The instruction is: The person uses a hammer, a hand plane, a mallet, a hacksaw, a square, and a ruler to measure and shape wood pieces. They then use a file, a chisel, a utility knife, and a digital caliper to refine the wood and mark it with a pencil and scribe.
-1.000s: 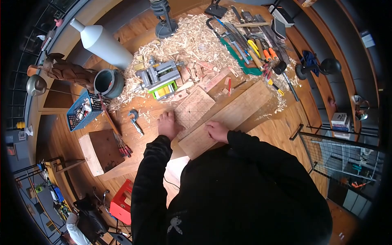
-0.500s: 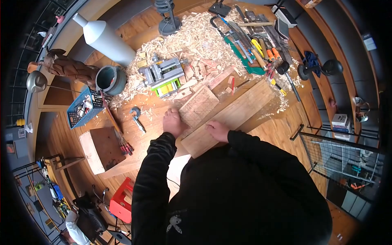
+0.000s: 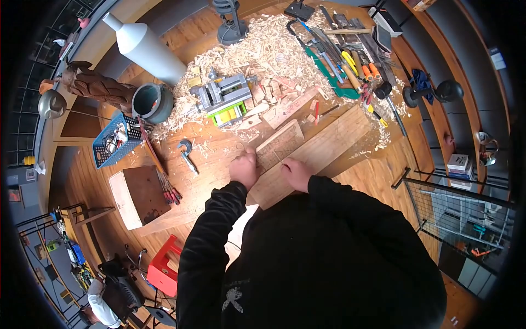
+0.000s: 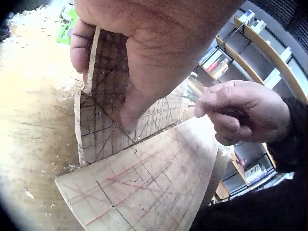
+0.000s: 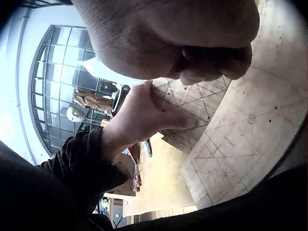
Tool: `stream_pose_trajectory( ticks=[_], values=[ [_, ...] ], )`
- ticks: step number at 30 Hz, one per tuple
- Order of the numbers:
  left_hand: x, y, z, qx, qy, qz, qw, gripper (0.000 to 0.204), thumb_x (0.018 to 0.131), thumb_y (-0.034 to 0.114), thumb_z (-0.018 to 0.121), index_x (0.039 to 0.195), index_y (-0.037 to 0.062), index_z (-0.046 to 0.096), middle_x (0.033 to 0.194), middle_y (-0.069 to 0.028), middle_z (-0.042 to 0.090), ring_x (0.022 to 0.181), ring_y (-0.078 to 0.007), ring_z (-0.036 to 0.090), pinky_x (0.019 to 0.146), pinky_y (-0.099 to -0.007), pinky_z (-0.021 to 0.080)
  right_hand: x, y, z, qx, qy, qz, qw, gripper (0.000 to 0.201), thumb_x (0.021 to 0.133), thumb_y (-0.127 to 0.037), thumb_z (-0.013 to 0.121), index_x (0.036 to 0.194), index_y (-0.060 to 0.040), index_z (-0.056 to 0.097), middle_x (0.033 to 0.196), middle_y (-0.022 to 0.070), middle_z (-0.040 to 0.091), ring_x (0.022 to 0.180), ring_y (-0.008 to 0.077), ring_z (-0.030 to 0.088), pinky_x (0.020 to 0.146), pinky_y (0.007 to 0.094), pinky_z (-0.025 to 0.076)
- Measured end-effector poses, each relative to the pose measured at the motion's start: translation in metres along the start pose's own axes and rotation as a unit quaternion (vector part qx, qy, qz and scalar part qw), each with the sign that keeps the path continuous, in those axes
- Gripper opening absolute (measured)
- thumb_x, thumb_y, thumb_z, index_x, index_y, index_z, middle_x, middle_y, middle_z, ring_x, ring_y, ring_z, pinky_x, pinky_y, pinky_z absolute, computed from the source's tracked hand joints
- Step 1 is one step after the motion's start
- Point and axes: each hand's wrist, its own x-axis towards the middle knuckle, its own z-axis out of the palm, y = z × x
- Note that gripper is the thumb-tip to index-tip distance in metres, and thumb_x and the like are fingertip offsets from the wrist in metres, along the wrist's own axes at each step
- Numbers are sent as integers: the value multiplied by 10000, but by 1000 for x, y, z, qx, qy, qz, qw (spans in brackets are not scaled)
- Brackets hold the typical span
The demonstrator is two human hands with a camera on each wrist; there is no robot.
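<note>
In the head view a short wooden board (image 3: 282,148) with pencilled grid lines is tilted, a pale strip along its far edge. My left hand (image 3: 244,167) grips its left end; in the left wrist view the thumb (image 4: 132,108) lies on the lined face and fingers reach behind. Beside it, nearer my body, lies a long wooden board (image 3: 329,148), marked with pencil and red lines. My right hand (image 3: 296,174) is over the long board near the short one, its fingers curled, with nothing visible in them in the right wrist view.
A small vise (image 3: 223,93) stands beyond the boards, with a heap of wood shavings (image 3: 274,49) behind. Hand tools (image 3: 350,60) lie at the far right. To the left are a G-clamp (image 3: 187,156), a blue basket (image 3: 116,140) and a wooden box (image 3: 139,194).
My left hand has moved right and curled round the short board, which has gone from lying flat to tilted. The right hand stays over the long board.
</note>
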Motion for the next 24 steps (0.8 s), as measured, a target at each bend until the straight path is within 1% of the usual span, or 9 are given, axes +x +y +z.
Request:
stream_pose_trajectory(
  ticks=[2,6,11,12,14,18,20,23,24],
  values=[
    [0,1,1,6,2,-4,1000,392,695,176,719,959,21,475,805,-186,640,714,-356,666,630,-441,544,0,3,0,29,5,3,1000,215,910,-207,526,887,-4,590,852,257,624,845,450,599,730,500,475],
    [0,2,2,13,8,-1,1000,382,701,181,717,958,28,479,800,-179,641,710,-346,669,621,-437,544,4,2,4,-9,21,2,1000,214,910,-206,527,892,-1,583,864,261,621,851,447,596,729,497,473],
    [-1,1,13,49,19,9,999,244,752,147,643,920,45,498,793,-163,640,702,-326,675,594,-430,542,-8,-6,-6,-9,9,13,1000,211,907,-203,529,881,0,576,858,253,630,853,452,596,732,503,473],
    [1,0,14,49,21,8,999,244,752,147,643,920,45,498,793,-163,640,702,-326,675,594,-430,542,-5,-6,-6,-11,10,11,1000,211,907,-203,529,881,0,576,858,253,630,853,452,596,732,503,473],
    [0,-1,17,27,31,6,999,327,690,140,703,923,36,498,782,-185,629,684,-357,654,606,-437,543,0,-3,-2,-37,20,-1,999,205,905,-196,522,874,-1,573,821,246,633,829,460,596,723,515,474],
    [1,-4,16,27,17,3,999,345,691,155,712,935,34,499,802,-187,630,709,-359,656,630,-438,546,3,-3,-2,-29,19,-12,999,204,906,-200,519,884,-4,571,844,250,633,844,457,596,739,519,472],
    [1,-2,14,17,5,-1,1000,370,691,171,724,952,32,500,820,-191,631,738,-360,657,658,-442,547,-10,-7,-12,-43,-26,11,999,201,905,-201,516,892,-7,569,881,255,632,872,450,597,761,521,469],
    [0,2,7,3,-1,-7,1000,383,693,186,731,960,31,504,822,-191,631,752,-361,656,669,-444,545,-8,-6,-16,-86,-75,20,993,213,908,-210,505,895,-6,566,915,258,630,891,447,596,781,524,466],
    [-1,3,7,3,-1,-7,1000,383,693,186,731,960,31,504,822,-191,631,752,-361,656,669,-444,545,-7,-7,-14,-87,-75,20,993,213,908,-210,505,895,-6,566,915,258,630,891,447,596,781,524,466]
  ],
)
